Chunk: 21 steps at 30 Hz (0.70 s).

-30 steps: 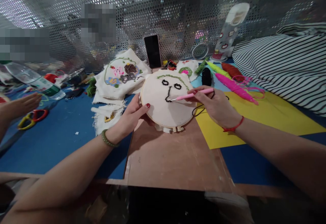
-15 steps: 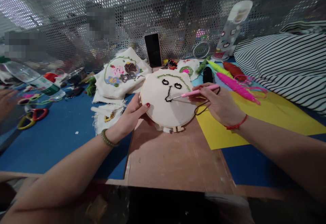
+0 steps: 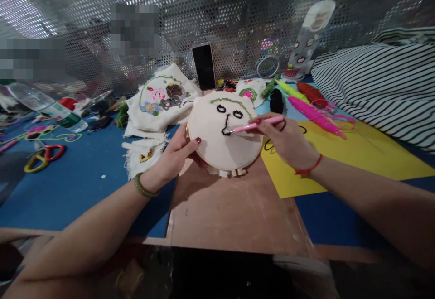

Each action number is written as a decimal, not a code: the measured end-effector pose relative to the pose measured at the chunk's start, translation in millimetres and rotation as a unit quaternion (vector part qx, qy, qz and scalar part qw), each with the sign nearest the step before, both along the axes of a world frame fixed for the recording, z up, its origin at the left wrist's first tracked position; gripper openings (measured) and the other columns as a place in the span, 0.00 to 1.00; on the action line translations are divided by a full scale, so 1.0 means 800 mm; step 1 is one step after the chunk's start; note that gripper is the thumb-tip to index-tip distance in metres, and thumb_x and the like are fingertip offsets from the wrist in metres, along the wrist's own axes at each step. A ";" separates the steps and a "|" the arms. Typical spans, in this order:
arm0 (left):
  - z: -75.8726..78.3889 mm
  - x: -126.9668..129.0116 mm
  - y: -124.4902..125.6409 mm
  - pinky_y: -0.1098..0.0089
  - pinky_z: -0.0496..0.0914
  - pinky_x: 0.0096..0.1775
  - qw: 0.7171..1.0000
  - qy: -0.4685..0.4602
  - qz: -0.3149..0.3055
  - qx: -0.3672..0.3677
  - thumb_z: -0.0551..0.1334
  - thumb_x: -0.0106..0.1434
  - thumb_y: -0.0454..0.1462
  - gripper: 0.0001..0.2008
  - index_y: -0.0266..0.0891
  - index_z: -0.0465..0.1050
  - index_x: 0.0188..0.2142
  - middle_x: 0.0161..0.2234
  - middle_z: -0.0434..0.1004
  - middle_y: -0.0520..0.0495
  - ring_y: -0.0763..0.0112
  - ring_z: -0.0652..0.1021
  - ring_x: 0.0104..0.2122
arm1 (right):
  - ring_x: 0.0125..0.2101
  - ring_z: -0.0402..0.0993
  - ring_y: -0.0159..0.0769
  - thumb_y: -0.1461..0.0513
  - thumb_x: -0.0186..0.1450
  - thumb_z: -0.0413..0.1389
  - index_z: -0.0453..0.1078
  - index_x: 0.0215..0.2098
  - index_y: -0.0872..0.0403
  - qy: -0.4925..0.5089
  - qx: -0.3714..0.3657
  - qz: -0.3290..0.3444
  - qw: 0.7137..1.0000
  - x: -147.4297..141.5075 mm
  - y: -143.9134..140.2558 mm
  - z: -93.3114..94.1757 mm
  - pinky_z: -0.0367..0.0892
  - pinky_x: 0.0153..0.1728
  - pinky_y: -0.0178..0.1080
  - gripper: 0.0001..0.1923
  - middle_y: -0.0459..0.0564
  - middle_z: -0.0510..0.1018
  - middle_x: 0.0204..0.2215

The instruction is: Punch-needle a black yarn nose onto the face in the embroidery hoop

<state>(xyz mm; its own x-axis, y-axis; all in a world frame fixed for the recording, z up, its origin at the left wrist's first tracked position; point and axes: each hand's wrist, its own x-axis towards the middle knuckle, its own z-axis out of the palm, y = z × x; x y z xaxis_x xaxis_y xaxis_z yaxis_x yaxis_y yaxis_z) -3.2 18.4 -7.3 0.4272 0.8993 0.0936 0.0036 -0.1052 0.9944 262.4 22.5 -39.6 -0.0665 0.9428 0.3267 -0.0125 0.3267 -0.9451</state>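
My left hand point(image 3: 175, 154) grips the lower left rim of a round wooden embroidery hoop point(image 3: 222, 137) stretched with white cloth. The cloth carries black stitched eyes, a black nose line and a green arc on top. My right hand point(image 3: 288, 142) holds a pink punch needle point(image 3: 258, 125), its metal tip touching the cloth just right of the black nose line. Black yarn trails from the needle across the yellow sheet point(image 3: 343, 161). The hoop is tilted up over a brown board point(image 3: 234, 208).
Embroidered cloths point(image 3: 163, 97) lie left of the hoop, a phone point(image 3: 204, 67) leans on the perforated screen behind. Yarn skeins, pink point(image 3: 314, 115), green and red-brown, lie right, with a striped fabric point(image 3: 377, 81) beyond. A bottle point(image 3: 50, 108) and scissors point(image 3: 44, 156) sit far left.
My right hand drew the needle back to the right, then brought its tip back to the cloth near the nose line. Another person's hand at the far left has left the view.
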 end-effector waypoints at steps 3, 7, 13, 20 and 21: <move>-0.004 -0.003 0.004 0.68 0.80 0.24 1.000 0.005 0.006 -0.009 0.66 0.66 0.43 0.32 0.40 0.58 0.65 0.45 0.79 0.41 0.67 0.80 0.28 | 0.41 0.83 0.43 0.47 0.59 0.68 0.76 0.33 0.50 0.138 -0.077 0.007 0.987 0.010 0.009 0.002 0.77 0.49 0.48 0.16 0.51 0.85 0.35; -0.009 -0.006 0.009 0.68 0.80 0.23 1.000 0.003 0.021 -0.017 0.66 0.65 0.43 0.29 0.40 0.60 0.62 0.41 0.80 0.44 0.69 0.79 0.25 | 0.38 0.83 0.41 0.48 0.56 0.70 0.76 0.32 0.50 0.154 -0.079 0.004 0.985 0.017 0.013 0.003 0.78 0.42 0.45 0.17 0.49 0.84 0.31; -0.009 -0.007 0.010 0.69 0.79 0.23 1.000 -0.006 0.003 -0.011 0.66 0.66 0.42 0.28 0.41 0.61 0.62 0.39 0.81 0.44 0.69 0.79 0.25 | 0.37 0.83 0.41 0.50 0.61 0.67 0.76 0.34 0.48 0.100 -0.049 -0.013 0.994 0.019 0.018 -0.004 0.80 0.43 0.50 0.12 0.48 0.83 0.33; -0.006 -0.006 0.008 0.70 0.79 0.23 1.000 -0.001 0.001 0.001 0.65 0.67 0.42 0.29 0.41 0.60 0.64 0.42 0.81 0.42 0.68 0.80 0.26 | 0.39 0.83 0.43 0.45 0.60 0.66 0.76 0.34 0.47 0.037 0.008 -0.025 0.999 0.011 0.007 -0.002 0.81 0.45 0.50 0.17 0.49 0.83 0.35; -0.005 -0.005 0.008 0.70 0.79 0.23 1.000 -0.001 0.001 0.002 0.65 0.67 0.42 0.30 0.42 0.59 0.65 0.43 0.80 0.42 0.69 0.80 0.26 | 0.39 0.83 0.43 0.45 0.61 0.65 0.77 0.35 0.47 0.013 0.025 -0.024 0.999 0.008 0.004 -0.001 0.81 0.45 0.49 0.16 0.50 0.83 0.36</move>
